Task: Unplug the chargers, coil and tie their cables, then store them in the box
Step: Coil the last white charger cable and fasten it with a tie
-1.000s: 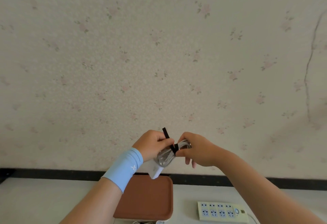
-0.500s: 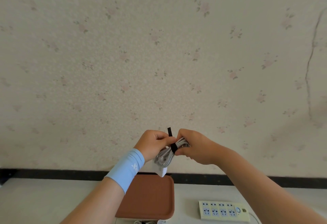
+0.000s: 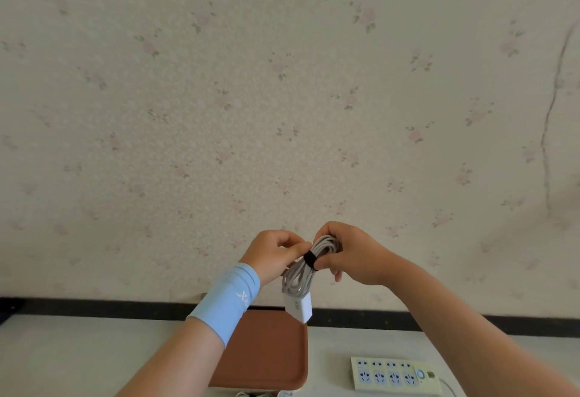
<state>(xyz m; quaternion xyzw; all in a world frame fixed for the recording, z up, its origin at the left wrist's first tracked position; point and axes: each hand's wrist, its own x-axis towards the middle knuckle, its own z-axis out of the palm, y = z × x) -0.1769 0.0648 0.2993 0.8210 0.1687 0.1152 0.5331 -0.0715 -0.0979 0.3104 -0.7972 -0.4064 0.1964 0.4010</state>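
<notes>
From my seat I see both hands raised over the far edge of the bench [image 3: 78,359], in front of the flowered wall [image 3: 219,98]. They hold the coiled grey cable [image 3: 298,277] between them, up in the air and clear of everything below. A black tie [image 3: 310,261] is wrapped round the coil near its upper end. The left hand [image 3: 276,252], with a light blue wristband [image 3: 227,302] on its forearm, has its fingers curled in, and its thumb and forefinger pinch the coil right at the tie. The right hand [image 3: 354,255] has its fingers curled round the top loop of the coil, thumb tip against the tie. The white charger [image 3: 299,307] hangs from the lower end of the coil, tilted, touching nothing.

Below the hands a brown tray [image 3: 266,352] lies on the bench, reaching back toward the far edge. A white power strip [image 3: 395,374] lies to its right, near the near edge, apart from the tray, with no plug in the sockets I can see.
</notes>
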